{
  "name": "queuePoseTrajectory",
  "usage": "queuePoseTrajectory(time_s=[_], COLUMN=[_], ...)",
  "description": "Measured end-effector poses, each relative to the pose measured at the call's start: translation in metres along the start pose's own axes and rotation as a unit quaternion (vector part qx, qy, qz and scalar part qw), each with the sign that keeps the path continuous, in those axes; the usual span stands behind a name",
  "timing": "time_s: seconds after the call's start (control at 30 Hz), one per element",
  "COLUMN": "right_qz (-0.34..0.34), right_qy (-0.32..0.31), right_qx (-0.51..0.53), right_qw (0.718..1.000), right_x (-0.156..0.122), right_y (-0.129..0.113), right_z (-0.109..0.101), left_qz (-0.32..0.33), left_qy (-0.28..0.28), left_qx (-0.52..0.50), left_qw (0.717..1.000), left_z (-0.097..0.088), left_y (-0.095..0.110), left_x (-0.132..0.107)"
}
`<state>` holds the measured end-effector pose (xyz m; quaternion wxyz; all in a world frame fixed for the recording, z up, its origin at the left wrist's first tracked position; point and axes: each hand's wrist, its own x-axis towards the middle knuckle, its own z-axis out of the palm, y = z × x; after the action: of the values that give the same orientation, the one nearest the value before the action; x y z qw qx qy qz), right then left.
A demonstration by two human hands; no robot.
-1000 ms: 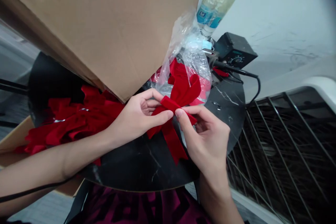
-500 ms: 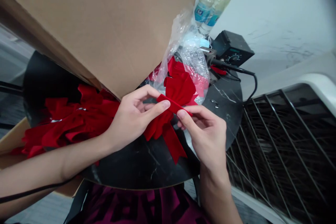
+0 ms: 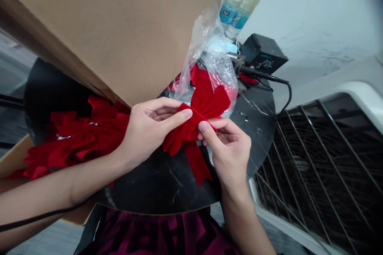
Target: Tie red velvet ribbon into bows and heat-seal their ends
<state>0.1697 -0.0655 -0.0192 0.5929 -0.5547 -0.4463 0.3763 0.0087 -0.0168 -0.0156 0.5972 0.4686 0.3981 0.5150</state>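
Between my hands is a red fabric bow [image 3: 206,99] with pleated loops and a notched ribbon tail hanging over the table. My left hand [image 3: 152,127] pinches one end of the flat red strip across the bow's middle, thumb on top. The strip's other end is pinched between the thumb and fingers of my right hand [image 3: 227,143]. Part of the bow's centre is hidden under my fingers. Beside my left forearm lies a pile of red bows [image 3: 80,135], some with small shiny bits at their middles.
A large cardboard box [image 3: 119,28] stands behind my left hand on the round black table [image 3: 167,191]. Clear plastic bags [image 3: 206,36], a bottle [image 3: 239,4] and a black soldering station [image 3: 263,53] with a cable are at the back right. A heater-like grille [image 3: 317,159] stands at right.
My right hand has shifted slightly left and the bow has turned a little, its upper loop spreading to the right. Both hands keep their pinch on the strip.
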Motion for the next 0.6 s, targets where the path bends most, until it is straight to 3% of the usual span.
queuePoseTrajectory(time_s=[0.3,0.6], right_qz=[0.008,0.038], right_qy=[0.03,0.004], right_qx=[0.044,0.076], right_qw=[0.999,0.996], right_x=[-0.0024,0.0028], right_y=[0.006,0.0073], right_z=[0.0045,-0.0044], left_qz=[-0.056,-0.07], left_qy=[-0.009,-0.015], left_qx=[-0.056,-0.031], left_qw=[0.997,0.997], left_z=[0.0019,-0.0001], left_y=[0.0042,0.0023], left_x=[0.0002,0.0004])
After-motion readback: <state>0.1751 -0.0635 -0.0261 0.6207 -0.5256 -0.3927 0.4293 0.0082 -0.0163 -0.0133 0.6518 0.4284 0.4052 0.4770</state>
